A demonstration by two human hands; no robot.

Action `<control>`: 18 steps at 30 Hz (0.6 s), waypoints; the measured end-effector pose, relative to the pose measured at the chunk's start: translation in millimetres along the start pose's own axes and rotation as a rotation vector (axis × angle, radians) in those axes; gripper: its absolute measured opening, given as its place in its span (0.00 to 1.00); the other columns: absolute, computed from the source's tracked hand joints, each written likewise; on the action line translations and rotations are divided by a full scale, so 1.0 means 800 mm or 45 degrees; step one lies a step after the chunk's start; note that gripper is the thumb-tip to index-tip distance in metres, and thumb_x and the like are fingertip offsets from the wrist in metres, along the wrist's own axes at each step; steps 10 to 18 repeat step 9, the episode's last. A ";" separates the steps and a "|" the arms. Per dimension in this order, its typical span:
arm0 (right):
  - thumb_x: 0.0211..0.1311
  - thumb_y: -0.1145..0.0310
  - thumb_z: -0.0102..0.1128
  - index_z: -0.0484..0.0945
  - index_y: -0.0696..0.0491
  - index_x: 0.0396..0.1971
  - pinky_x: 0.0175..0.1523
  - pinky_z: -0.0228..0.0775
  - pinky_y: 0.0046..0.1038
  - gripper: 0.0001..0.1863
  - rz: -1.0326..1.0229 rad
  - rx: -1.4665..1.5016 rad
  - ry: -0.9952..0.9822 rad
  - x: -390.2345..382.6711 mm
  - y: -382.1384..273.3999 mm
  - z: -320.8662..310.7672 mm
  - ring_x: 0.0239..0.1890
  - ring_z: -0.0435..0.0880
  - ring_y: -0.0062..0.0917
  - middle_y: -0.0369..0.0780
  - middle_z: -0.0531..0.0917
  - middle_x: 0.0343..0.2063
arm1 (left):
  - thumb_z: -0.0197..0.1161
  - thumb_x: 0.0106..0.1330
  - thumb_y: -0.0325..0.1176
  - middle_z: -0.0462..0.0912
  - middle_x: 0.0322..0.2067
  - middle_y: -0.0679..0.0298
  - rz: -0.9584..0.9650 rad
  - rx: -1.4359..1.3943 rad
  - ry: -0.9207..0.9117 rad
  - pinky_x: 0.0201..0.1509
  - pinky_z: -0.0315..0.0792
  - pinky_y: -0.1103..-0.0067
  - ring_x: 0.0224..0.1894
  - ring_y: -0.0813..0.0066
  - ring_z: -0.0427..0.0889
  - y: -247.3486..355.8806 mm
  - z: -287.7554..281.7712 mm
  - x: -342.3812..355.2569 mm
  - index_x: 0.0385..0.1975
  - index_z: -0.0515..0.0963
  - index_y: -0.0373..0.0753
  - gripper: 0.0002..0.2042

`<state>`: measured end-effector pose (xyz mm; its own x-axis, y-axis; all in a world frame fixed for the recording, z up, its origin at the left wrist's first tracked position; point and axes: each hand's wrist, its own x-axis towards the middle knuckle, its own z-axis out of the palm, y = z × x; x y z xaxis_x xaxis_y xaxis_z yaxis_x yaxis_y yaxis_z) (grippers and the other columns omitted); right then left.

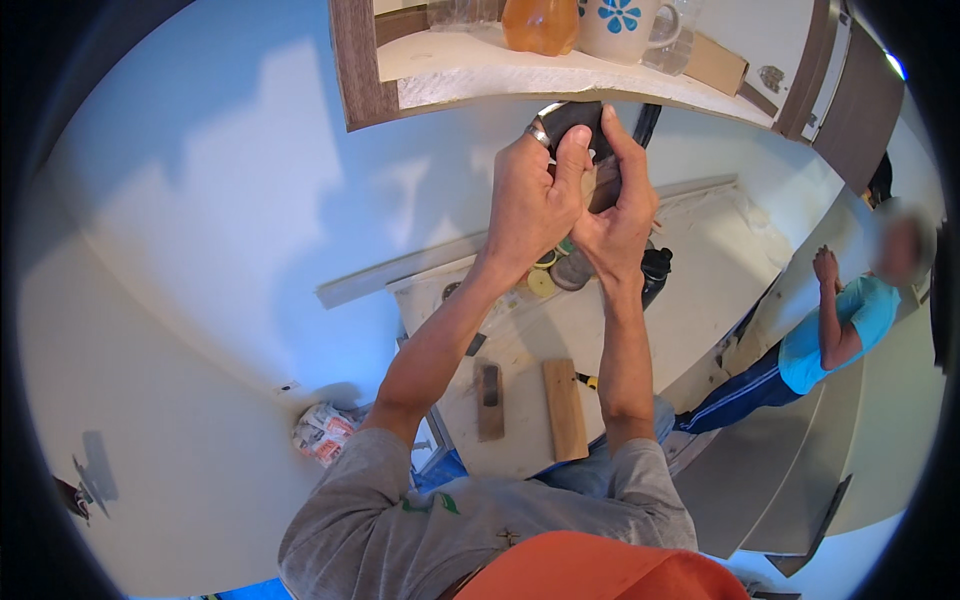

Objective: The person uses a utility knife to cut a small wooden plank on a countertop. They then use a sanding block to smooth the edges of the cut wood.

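Observation:
Both my arms reach up to the underside of a wall cabinet's bottom edge. A dark flat piece [573, 124], black with a brownish lower part, is pressed against or held just under that edge; its exact kind I cannot make out. My left hand [536, 205] grips it from the left, thumb on its face and a ring on one finger. From the right, my right hand [618, 215] closes on it too, fingers along its side. The hands touch each other. The cabinet shelf [450, 65] right above has a rough, pale front edge.
On the shelf stand an orange-filled container [540, 25] and a flowered mug [615, 30]. Below, a pale worktop [690, 270] carries round discs [572, 270], a black bottle [655, 270], a wooden board [565, 410] and a smaller wooden block [490, 405]. A person [840, 320] stands at right.

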<state>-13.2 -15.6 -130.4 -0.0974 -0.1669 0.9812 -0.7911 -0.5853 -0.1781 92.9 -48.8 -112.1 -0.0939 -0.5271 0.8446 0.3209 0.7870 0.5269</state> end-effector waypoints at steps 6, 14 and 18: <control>0.54 0.72 0.73 0.74 0.59 0.64 0.38 0.72 0.20 0.35 0.008 0.136 0.026 -0.002 0.008 0.007 0.34 0.79 0.18 0.42 0.85 0.45 | 0.57 0.76 0.33 0.84 0.25 0.59 0.004 -0.024 0.048 0.30 0.75 0.76 0.26 0.75 0.82 -0.001 0.005 -0.001 0.43 0.81 0.30 0.11; 0.54 0.72 0.73 0.73 0.55 0.66 0.37 0.72 0.19 0.36 -0.014 0.205 0.013 -0.001 0.016 0.007 0.33 0.79 0.17 0.41 0.85 0.44 | 0.58 0.75 0.33 0.86 0.27 0.57 0.000 -0.003 0.038 0.31 0.76 0.76 0.27 0.70 0.84 -0.008 0.006 0.001 0.44 0.81 0.32 0.10; 0.54 0.72 0.73 0.73 0.55 0.66 0.37 0.72 0.19 0.36 -0.014 0.205 0.013 -0.001 0.016 0.007 0.33 0.79 0.17 0.41 0.85 0.44 | 0.58 0.75 0.33 0.86 0.27 0.57 0.000 -0.003 0.038 0.31 0.76 0.76 0.27 0.70 0.84 -0.008 0.006 0.001 0.44 0.81 0.32 0.10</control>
